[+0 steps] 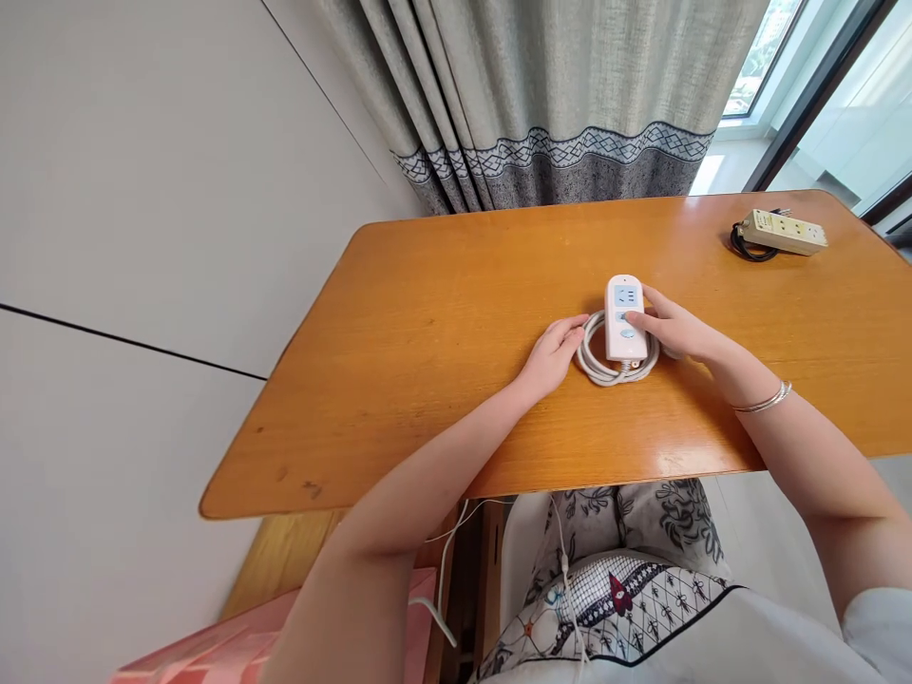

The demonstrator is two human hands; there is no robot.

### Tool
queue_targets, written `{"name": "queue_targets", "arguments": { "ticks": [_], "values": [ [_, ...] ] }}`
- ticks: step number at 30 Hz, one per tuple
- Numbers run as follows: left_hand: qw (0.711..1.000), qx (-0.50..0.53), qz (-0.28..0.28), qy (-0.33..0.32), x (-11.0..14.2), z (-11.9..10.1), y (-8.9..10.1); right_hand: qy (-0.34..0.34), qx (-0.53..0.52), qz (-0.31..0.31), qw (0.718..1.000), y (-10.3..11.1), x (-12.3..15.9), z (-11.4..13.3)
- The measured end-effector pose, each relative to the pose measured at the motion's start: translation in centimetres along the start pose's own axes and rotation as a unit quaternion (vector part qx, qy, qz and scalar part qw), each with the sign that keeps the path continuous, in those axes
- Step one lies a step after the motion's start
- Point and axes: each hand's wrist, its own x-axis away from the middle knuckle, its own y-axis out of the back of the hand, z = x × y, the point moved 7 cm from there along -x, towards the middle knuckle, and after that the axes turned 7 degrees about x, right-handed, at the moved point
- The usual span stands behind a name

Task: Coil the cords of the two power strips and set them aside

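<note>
A white power strip (625, 342) with blue socket panels lies upright in view near the middle of the table. Its pale cord (597, 372) is coiled in a ring beneath and around it. My right hand (674, 325) grips the strip from the right, with the thumb across its front and the fingers along its side. From the left, my left hand (554, 356) has its fingertips closed at the edge of the coil; the contact under them is partly hidden.
The wooden table (413, 361) has a rounded left end beside a pale wall. At the back right lies a second, beige power strip (788, 233) with a black cord (748, 249). A grey curtain (570, 85) hangs behind the table. Pink boxes (206, 646) stand below left.
</note>
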Motion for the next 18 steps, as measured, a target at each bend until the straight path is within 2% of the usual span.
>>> {"name": "queue_targets", "arguments": {
  "ticks": [2, 5, 9, 12, 15, 18],
  "values": [
    [1.000, -0.012, 0.025, 0.010, -0.1, 0.3, 0.0, -0.031, -0.003, -0.024, 0.999, 2.8, 0.7, -1.1],
    [0.998, -0.024, 0.041, 0.028, -0.2, 0.4, 0.0, -0.044, 0.015, -0.096, 0.994, 9.0, 2.6, -2.7],
    [0.998, -0.037, 0.047, 0.034, -0.2, -0.1, -0.4, -0.135, 0.051, -0.185, 0.972, 17.6, 5.9, -5.4],
    [0.997, -0.045, 0.058, 0.022, -0.1, -0.5, -0.8, -0.185, 0.051, -0.252, 0.948, 22.6, 7.8, -6.9],
    [0.995, -0.070, 0.075, 0.008, 0.1, -0.6, -1.1, -0.206, 0.058, -0.298, 0.930, 25.8, 8.5, -7.9],
    [0.992, -0.089, 0.084, -0.003, 0.2, -0.7, -1.1, -0.217, 0.084, -0.306, 0.923, 27.2, 8.3, -8.6]
  ]
}}
